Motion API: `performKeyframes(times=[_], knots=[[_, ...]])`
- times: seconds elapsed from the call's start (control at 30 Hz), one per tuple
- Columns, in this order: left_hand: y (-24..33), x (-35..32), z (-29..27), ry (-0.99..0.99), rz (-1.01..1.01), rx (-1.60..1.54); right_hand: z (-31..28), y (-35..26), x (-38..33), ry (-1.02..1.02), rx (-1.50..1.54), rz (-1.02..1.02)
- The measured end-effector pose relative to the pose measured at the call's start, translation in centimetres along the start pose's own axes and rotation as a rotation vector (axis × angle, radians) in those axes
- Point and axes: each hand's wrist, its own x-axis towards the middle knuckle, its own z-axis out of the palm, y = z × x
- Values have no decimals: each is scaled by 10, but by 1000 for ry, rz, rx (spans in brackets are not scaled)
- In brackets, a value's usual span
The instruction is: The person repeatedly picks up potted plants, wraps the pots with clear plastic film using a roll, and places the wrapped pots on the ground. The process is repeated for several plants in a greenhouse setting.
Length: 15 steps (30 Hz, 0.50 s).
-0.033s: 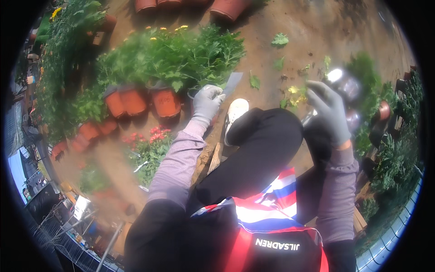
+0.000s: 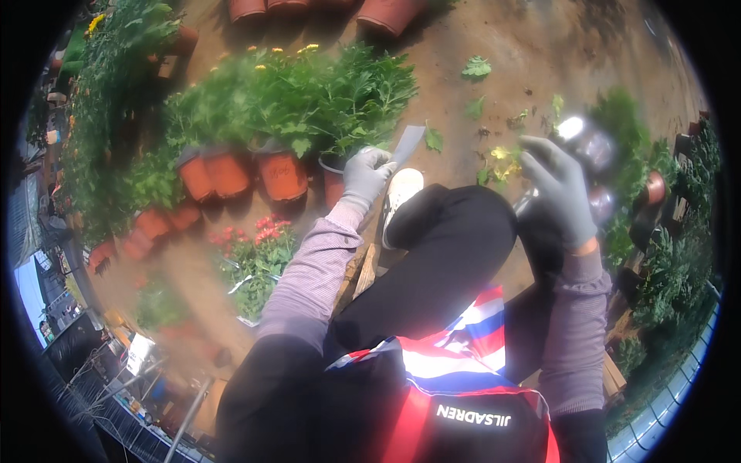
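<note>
My left hand, in a grey glove, is closed on a flat grey strip that sticks out past the fingers, up and to the right. I cannot tell what kind of strip it is. Just beyond this hand stands a potted chrysanthemum with dense green leaves; the hand partly covers its reddish pot, whose grey rim shows beside the wrist. My right hand, gloved too, hangs over my right leg with fingers apart and nothing visible in them. Beside its fingertips, yellowed leaves lie on the ground.
Several orange pots of green plants stand in a row to the left. Red-flowered plants sit nearer. Loose green leaves lie on the brown ground ahead. Pots stand at the far edge, and more plants line the right side.
My left hand has moved a little to the right with the grey strip, showing more of the pot behind it. My right hand has barely moved.
</note>
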Motion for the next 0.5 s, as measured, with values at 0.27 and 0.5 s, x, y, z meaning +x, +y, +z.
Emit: performKeyframes(times=[0.27, 0.5], knots=[[-29, 20, 86, -105, -35, 490, -14, -3, -8, 161, 0, -27], [-48, 1, -9, -261, 29, 1264, -42, 3, -11, 356, 277, 95]])
